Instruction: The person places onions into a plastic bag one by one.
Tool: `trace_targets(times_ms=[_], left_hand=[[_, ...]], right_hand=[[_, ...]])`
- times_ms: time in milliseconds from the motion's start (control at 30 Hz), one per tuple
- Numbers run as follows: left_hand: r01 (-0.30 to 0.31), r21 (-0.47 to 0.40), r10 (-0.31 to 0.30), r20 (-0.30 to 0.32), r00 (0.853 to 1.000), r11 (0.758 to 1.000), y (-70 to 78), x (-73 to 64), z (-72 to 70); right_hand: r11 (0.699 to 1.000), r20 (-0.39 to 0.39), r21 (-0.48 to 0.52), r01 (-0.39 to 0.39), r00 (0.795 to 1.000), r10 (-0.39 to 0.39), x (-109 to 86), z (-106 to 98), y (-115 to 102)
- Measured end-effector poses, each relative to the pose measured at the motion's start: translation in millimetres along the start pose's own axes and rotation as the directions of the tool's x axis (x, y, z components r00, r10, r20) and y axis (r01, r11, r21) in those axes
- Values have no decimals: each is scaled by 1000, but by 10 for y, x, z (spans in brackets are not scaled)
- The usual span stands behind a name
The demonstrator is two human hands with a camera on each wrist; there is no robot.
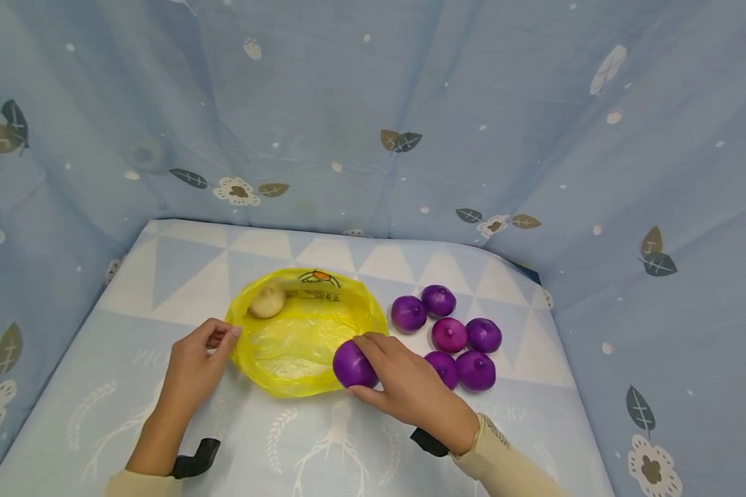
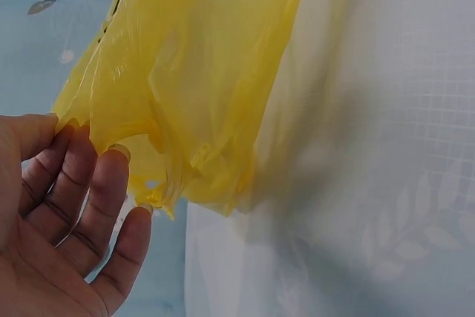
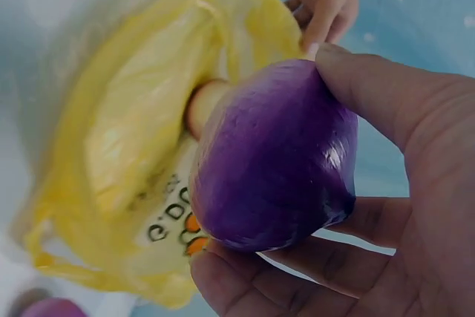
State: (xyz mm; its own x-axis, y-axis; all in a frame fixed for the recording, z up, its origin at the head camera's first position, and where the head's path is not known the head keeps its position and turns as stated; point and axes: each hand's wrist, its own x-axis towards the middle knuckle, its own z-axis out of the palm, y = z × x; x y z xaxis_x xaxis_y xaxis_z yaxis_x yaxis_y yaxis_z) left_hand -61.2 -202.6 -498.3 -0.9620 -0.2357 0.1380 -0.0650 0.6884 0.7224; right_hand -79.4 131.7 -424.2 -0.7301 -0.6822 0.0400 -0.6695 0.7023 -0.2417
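My left hand (image 1: 194,367) pinches the left rim of a yellow plastic bag (image 1: 304,331), which lies with its mouth spread wide. In the left wrist view thumb and forefinger hold the thin film, while the other fingers curve loosely beside it. A purple onion (image 1: 353,364) is gripped by my right hand (image 1: 410,386) over the bag's near right rim. The right wrist view shows thumb and fingers around this glossy onion (image 3: 271,161). Inside the bag, at its left, sits a pale round onion-like thing (image 1: 267,300), partly hidden behind the held onion in the right wrist view.
Several purple onions lie grouped right of the bag, among them a redder one (image 1: 450,335); my right hand partly covers one (image 1: 443,369). A patterned cloth covers the table (image 1: 273,449). Blue curtains (image 1: 323,117) stand behind it and at both sides.
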Motion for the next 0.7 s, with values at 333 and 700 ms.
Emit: trace_targets(times_ms=[333, 700], left_hand=[[6, -18, -6, 2, 1000, 1000, -17, 16, -19], [-8, -19, 8, 1, 1000, 1000, -27, 15, -44]], right_hand=[[990, 19, -76, 122, 992, -121, 442, -46, -145], [993, 71, -66, 102, 993, -97, 818, 163, 6]])
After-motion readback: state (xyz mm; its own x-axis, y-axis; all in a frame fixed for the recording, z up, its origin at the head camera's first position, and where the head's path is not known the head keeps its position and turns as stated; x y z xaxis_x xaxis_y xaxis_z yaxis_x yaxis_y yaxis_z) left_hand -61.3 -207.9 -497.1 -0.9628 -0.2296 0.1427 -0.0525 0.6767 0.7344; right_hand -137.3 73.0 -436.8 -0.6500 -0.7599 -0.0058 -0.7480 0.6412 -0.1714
